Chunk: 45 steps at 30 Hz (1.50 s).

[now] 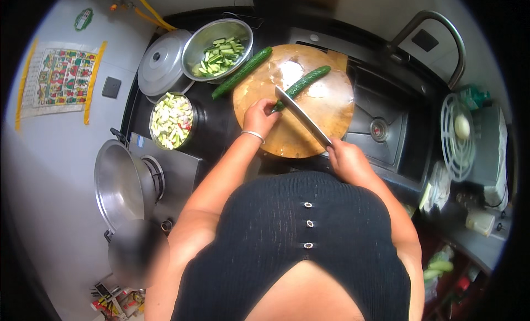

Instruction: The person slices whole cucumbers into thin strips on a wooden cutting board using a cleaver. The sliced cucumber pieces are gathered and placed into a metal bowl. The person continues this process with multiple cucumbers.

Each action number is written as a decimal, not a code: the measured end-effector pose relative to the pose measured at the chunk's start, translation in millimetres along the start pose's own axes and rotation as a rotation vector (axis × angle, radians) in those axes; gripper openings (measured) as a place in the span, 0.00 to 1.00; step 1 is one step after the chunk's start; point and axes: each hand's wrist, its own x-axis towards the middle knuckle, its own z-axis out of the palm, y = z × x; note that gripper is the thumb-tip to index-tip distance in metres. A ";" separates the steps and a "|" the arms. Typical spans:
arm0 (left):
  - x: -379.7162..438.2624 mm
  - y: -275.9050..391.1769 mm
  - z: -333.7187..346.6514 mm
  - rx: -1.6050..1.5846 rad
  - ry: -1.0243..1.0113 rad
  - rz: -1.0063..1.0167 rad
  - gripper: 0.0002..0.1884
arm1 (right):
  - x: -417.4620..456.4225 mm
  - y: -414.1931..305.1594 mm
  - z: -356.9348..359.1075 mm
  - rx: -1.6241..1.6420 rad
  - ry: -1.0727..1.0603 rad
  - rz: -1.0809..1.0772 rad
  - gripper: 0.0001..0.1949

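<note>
On a round wooden chopping board (306, 134) lies a green cucumber (308, 81), slanting up to the right. My left hand (261, 116) grips its near end, fingertips close to the blade. My right hand (349, 160) is closed around the handle of a kitchen cleaver (304, 117). The cleaver's far edge meets the cucumber just beyond my left fingers; I cannot tell how deep it has gone. A second whole cucumber (242, 74) rests along the board's upper left edge. Cut cucumber pieces (223, 53) fill part of a steel bowl (192, 43) beyond it.
Left of the board stand a bowl of chopped pale vegetables (172, 120) and a pot lid (161, 68). A wok (120, 188) sits on the stove (178, 176). Right is a sink (364, 149) with a curved faucet (457, 43); a round rack (451, 155) holds a pale item.
</note>
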 end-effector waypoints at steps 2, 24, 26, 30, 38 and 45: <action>0.1 -1.5 -0.5 0.029 0.003 0.024 0.16 | 2.3 -2.6 -0.4 -0.036 0.002 -0.004 0.08; -8.6 -1.3 11.4 0.194 0.213 0.258 0.22 | 25.1 -6.7 7.1 -0.128 -0.003 0.025 0.10; -5.0 12.1 13.5 0.244 0.287 0.325 0.24 | 21.0 -11.9 -2.9 -0.117 0.049 0.042 0.10; 17.6 9.5 23.9 0.161 0.344 0.372 0.23 | 23.3 -10.7 -14.2 -0.171 0.112 0.049 0.09; 29.0 -0.4 30.4 0.187 0.283 0.376 0.15 | 27.6 -3.2 -10.6 -0.256 0.059 0.111 0.10; 29.7 -4.8 32.3 0.199 0.305 0.396 0.15 | 40.3 -4.6 -7.4 -0.267 -0.016 0.127 0.10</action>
